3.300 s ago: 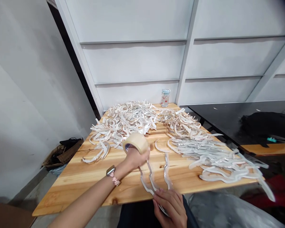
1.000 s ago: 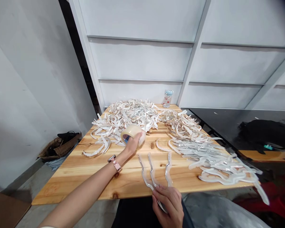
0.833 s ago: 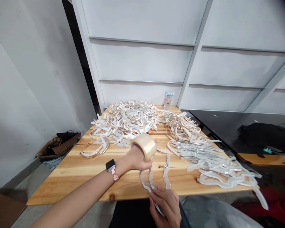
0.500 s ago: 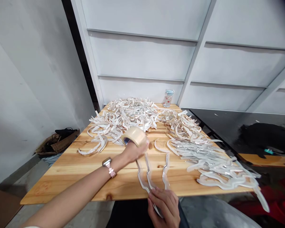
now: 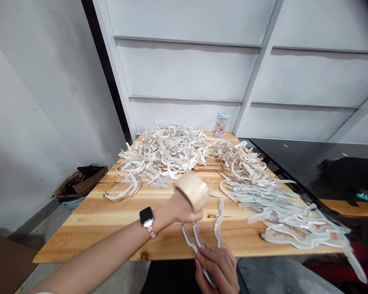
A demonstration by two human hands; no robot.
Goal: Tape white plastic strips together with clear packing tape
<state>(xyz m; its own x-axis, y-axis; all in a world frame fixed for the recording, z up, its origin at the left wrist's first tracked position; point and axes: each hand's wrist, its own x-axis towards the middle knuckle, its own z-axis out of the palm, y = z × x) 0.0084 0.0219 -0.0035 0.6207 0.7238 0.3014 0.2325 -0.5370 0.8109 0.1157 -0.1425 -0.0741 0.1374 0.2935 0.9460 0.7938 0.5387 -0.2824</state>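
On the wood table (image 5: pixel 242 241), our right hand (image 5: pixel 216 271) pinches clear strips (image 5: pixel 219 220), our left hand (image 5: pixel 179 208) grips a tape roll (image 5: pixel 192 191); either could slip.

Bright, even indoor light, pretty flat really, with soft shadows under the wall panels (image 5: pixel 187 69), glare across the black tabletop (image 5: pixel 294 159), motion blur on the tape roll (image 5: pixel 191 191), and wide-angle bend toward the edges.

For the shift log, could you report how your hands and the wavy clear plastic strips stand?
Left hand gripping clear tape roll above wavy clear plastic strips; right hand pinching their ends; pale offcut heaps beyond, untouched.
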